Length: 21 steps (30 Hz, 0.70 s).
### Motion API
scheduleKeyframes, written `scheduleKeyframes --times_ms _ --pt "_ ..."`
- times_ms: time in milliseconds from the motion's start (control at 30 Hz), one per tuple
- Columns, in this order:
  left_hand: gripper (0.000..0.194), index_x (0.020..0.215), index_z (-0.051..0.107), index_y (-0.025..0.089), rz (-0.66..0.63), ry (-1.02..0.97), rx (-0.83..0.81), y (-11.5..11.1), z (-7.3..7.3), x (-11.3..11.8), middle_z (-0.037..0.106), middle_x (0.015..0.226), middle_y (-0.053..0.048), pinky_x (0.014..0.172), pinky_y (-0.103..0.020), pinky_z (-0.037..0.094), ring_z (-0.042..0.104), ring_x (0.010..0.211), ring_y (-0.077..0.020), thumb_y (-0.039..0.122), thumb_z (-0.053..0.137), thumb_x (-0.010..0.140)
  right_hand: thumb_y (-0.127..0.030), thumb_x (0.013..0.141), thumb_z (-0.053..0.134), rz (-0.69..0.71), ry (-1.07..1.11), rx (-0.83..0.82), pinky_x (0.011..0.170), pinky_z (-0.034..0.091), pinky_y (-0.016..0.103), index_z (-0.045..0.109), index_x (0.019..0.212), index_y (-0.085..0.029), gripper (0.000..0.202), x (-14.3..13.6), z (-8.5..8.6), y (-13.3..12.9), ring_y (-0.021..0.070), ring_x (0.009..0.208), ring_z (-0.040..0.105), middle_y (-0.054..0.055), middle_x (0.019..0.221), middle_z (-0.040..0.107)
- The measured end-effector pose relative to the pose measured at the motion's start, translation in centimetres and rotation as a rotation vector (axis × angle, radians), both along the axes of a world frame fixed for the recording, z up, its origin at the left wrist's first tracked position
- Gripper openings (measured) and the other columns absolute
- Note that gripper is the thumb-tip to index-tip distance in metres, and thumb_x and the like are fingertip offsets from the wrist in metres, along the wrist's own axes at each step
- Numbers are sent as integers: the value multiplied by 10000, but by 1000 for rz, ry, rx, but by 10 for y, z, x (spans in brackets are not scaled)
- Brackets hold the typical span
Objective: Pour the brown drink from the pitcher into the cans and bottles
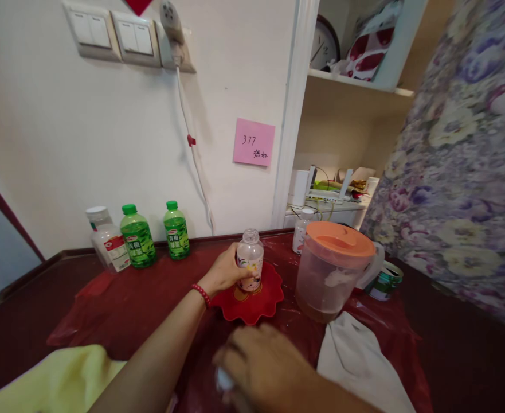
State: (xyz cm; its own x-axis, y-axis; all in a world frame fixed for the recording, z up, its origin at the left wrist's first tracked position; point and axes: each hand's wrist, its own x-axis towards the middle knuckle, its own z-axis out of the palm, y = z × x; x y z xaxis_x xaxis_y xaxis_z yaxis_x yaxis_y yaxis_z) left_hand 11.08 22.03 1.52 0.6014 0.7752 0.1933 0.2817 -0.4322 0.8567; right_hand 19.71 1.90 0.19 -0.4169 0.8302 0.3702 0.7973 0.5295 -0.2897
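Observation:
My left hand (226, 268) is wrapped round a small clear bottle (250, 252) with a flowered label. The bottle stands upright and its mouth is uncapped. Under it lies a red scalloped mat (271, 292). Nearer to me, my right hand (265, 361) is smeared by motion above the table, its fingers curled round a small white thing that looks like a bottle cap (223, 380). Most of the cap is hidden by the fingers. Right of the bottle stands a clear plastic pitcher (325, 281) with an orange lid and a little brownish liquid at its bottom.
Two green drink bottles (137, 238) and a large white-capped bottle (108, 244) stand back left. Behind the pitcher is a white-capped bottle (300, 232); a green can (385, 281) is to its right. A pale cloth (359, 361) and a yellow cloth (58, 381) lie near me.

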Motion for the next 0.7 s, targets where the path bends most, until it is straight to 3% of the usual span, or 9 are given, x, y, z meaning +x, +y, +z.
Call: scheduleKeyframes --times_ms 100,200,267,367,500,700 --pt "677 1233 625 195 -1 -22 2 4 -5 2 761 1273 -107 1056 -437 550 704 1193 -336 334 897 630 -181 957 677 -153 19 158 836 599 428 704 1267 -192 311 36 58 9 298 1028 706 103 1191 727" --pt "646 1196 625 194 0 -33 3 6 -8 3 765 1217 -90 1007 -411 559 709 1132 -311 349 910 637 -174 1012 574 -263 135 381 914 559 415 679 1349 -187 353 64 84 36 280 1098 668 121 1229 704" --pt "634 1176 629 190 13 -24 4 5 -7 3 762 1190 -77 988 -396 555 706 1100 -295 289 914 618 -203 1013 618 -363 122 411 921 539 414 716 1327 -201 330 74 87 59 284 1090 654 114 1180 714" --pt "609 1167 634 180 39 -4 -3 2 -4 3 759 1188 -89 974 -394 549 707 1083 -296 200 886 613 -221 1015 672 -473 82 330 952 519 416 751 1319 -211 314 77 86 89 293 1133 637 110 1169 720" --pt "630 1203 630 185 48 0 -16 -1 -2 3 758 1222 -105 979 -401 553 709 1114 -307 178 874 623 -223 1019 695 -481 51 250 967 511 415 768 1316 -210 306 75 89 112 298 1161 631 111 1171 725" --pt "605 1179 633 180 41 -14 -29 -2 -2 4 766 1187 -99 969 -394 559 720 1076 -291 143 858 618 -258 1031 693 -469 -1 174 967 499 404 790 1284 -227 273 75 95 126 297 1172 634 118 1191 722"
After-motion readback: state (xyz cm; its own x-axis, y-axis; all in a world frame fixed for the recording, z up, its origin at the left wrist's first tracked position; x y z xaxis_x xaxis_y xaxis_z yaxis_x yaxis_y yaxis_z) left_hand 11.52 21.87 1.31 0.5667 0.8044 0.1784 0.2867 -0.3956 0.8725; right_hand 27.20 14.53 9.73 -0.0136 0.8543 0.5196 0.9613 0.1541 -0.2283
